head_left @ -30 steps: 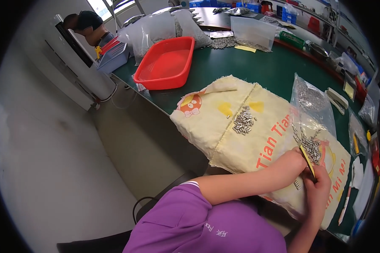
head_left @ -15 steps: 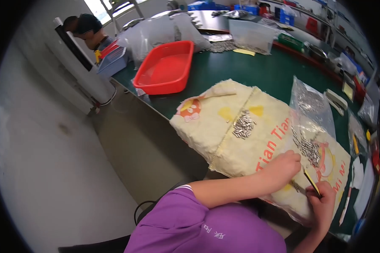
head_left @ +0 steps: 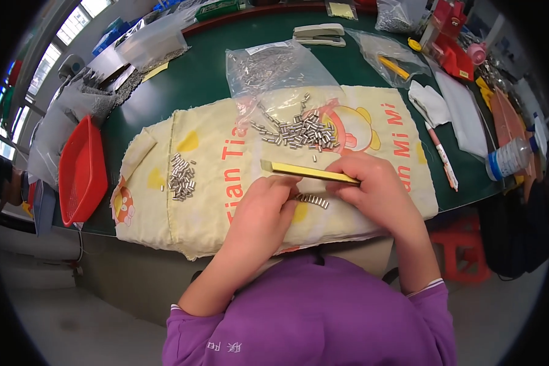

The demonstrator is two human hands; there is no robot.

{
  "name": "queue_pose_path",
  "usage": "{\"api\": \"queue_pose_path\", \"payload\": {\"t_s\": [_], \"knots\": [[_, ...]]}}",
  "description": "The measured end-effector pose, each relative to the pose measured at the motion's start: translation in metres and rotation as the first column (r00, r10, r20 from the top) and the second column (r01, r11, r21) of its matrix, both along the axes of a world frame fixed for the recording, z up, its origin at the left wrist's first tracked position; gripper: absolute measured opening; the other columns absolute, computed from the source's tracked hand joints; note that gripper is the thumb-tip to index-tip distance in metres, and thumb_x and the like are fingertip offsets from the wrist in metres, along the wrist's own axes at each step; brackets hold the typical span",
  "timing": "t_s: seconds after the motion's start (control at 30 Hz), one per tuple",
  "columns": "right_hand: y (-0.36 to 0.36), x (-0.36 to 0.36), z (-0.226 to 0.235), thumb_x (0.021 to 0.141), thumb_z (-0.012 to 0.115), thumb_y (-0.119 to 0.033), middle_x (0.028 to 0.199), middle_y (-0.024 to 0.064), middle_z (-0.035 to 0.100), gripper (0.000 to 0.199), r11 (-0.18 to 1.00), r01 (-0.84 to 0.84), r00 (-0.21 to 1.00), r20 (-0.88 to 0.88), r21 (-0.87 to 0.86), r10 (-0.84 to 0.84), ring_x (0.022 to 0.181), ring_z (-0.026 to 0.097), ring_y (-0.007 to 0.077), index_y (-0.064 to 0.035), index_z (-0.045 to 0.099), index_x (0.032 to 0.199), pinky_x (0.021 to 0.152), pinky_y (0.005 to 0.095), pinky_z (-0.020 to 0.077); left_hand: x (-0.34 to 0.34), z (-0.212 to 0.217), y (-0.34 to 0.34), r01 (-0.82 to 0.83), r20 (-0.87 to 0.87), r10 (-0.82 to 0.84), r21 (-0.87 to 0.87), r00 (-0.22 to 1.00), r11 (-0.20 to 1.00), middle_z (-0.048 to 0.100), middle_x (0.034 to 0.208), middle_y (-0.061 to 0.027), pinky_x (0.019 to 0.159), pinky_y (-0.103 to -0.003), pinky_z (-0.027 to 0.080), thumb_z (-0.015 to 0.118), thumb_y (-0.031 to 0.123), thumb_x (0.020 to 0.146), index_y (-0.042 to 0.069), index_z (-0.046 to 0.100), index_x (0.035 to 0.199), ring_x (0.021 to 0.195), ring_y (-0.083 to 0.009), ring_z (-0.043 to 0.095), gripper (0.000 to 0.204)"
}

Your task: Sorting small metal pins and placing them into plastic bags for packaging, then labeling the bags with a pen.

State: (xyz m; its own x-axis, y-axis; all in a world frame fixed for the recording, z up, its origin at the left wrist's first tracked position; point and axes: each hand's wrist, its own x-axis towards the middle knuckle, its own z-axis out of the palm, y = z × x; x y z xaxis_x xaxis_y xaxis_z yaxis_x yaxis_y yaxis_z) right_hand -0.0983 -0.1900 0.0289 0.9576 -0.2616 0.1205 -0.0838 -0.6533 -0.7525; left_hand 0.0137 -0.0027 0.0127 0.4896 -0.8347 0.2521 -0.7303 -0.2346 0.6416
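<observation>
My right hand (head_left: pixel 372 183) is closed around a slim, flat yellow and black tool (head_left: pixel 314 172) with a slanted pale tip pointing left. My left hand (head_left: pixel 263 210) has its fingers curled together beneath that tip; what they pinch, if anything, is hidden. Between the hands, a short row of small metal cylinders (head_left: pixel 313 200) lies side by side on a padded cream cloth (head_left: pixel 348 226) with red print. Just beyond sits a loose pile of metal cylinders (head_left: pixel 308 131), and a smaller pile of cylinders (head_left: pixel 180 177) lies on the cloth's left part.
A clear plastic bag (head_left: pixel 268 64) of metal parts overlaps the cloth's far edge. Left stands a red basin (head_left: pixel 85 171). Beyond are a white stapler (head_left: pixel 319 35) and a plastic bin (head_left: pixel 155 46). At right lie a pen (head_left: pixel 443 160), a white cloth (head_left: pixel 430 104) and a bottle (head_left: pixel 509 160).
My view has swung to the right, so the cloth now lies squarely ahead and the red basin sits at the far left. My right hand still holds the tool, now lying more level.
</observation>
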Motion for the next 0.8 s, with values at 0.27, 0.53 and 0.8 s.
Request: {"api": "queue_pose_path", "payload": {"t_s": [0.27,0.53,0.8], "knots": [[-0.009,0.028,-0.01,0.076,0.069,-0.003,0.091,0.0108,0.062,0.018,0.94,0.034,0.994,0.113,-0.34,0.005,0.087,0.063,0.032,-0.0058,0.067,0.094,0.075,0.04,0.0506,0.0,-0.009,0.0,-0.074,0.011,0.074,-0.051,0.997,0.996,0.062,0.096,-0.0097,0.077,-0.031,0.053,0.062,-0.008,0.084,0.002,0.057,0.127,0.087,-0.0208,0.062,0.045],[-0.011,0.018,-0.017,0.076,0.069,-0.004,0.091,0.0116,0.062,0.015,0.938,0.016,0.997,0.07,-0.346,0.009,0.087,0.063,0.0326,-0.0055,0.066,0.091,0.075,0.0417,0.0503,0.002,-0.008,-0.007,-0.015,-0.122,0.005,-0.086,0.993,0.996,0.064,0.098,-0.0132,0.081,-0.04,0.051,0.06,-0.008,0.082,-0.001,0.055,0.124,0.092,-0.0299,0.061,0.042],[0.011,0.035,-0.017,0.077,0.069,-0.006,0.089,0.0128,0.063,0.016,0.972,-0.063,0.995,0.064,-0.226,0.079,0.088,0.063,0.0326,-0.0033,0.067,0.093,0.078,0.0419,0.0508,-0.006,0.0,0.006,-0.056,-0.094,0.057,0.005,0.994,0.998,0.063,0.105,-0.0123,0.083,-0.033,0.052,0.063,-0.006,0.084,-0.002,0.053,0.126,0.094,-0.0222,0.061,0.043]]}}
